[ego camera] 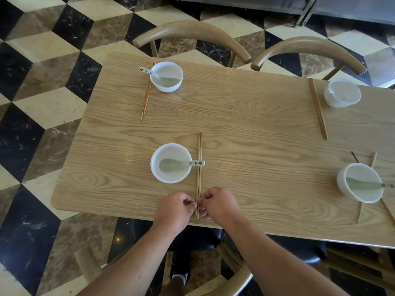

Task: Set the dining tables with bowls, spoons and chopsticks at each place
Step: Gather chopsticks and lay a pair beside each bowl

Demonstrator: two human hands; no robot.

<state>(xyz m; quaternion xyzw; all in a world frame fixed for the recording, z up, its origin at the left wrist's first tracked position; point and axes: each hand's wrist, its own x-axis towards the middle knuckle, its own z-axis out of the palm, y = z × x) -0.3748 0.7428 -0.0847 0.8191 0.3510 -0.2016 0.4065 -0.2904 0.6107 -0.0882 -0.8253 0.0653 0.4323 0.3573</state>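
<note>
At the lower centre of the frame, the left hand (174,207) and right hand (215,202) each close a narrow pinching grip on the near ends of the chopsticks (199,167) lying on the table (256,129) just right of the white bowl (171,163), apparently squaring the pair, so the next move calls for letting go without nudging them.

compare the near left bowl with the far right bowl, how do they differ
The near left bowl stands upright; the far right bowl is tipped on its side. The near left bowl holds a spoon; no spoon shows at the far right bowl. Both are white, each with chopsticks beside it.
</note>
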